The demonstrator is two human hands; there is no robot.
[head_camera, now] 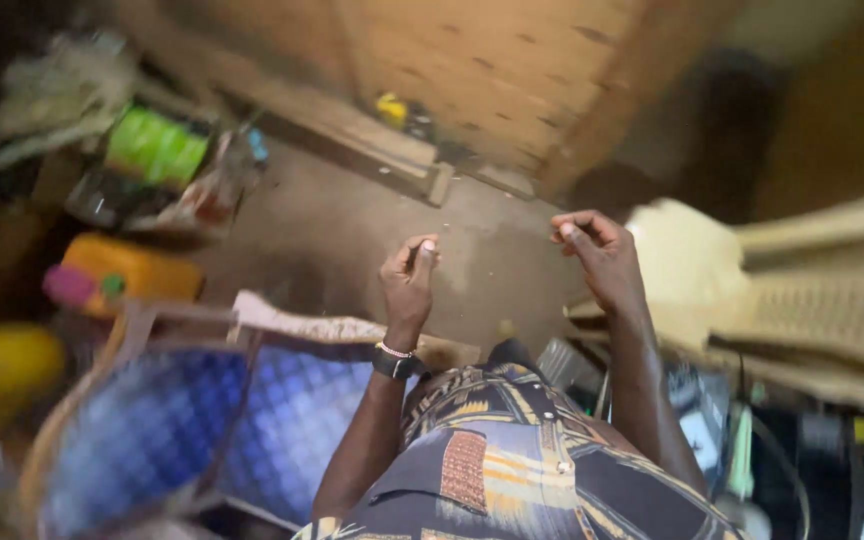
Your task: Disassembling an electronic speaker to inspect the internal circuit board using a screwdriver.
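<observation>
Above the brown floor [372, 230], both hands [409, 275] [597, 255] apart, fingertips pinched, contents indiscernible.

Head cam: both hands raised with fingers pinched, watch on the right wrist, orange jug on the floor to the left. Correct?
Not quite. The head view shows the watch on the left wrist, not the right; the right wrist is bare. The rest holds: the left hand and right hand are both raised with fingers pinched, and the orange jug sits on the floor to the left.
</observation>
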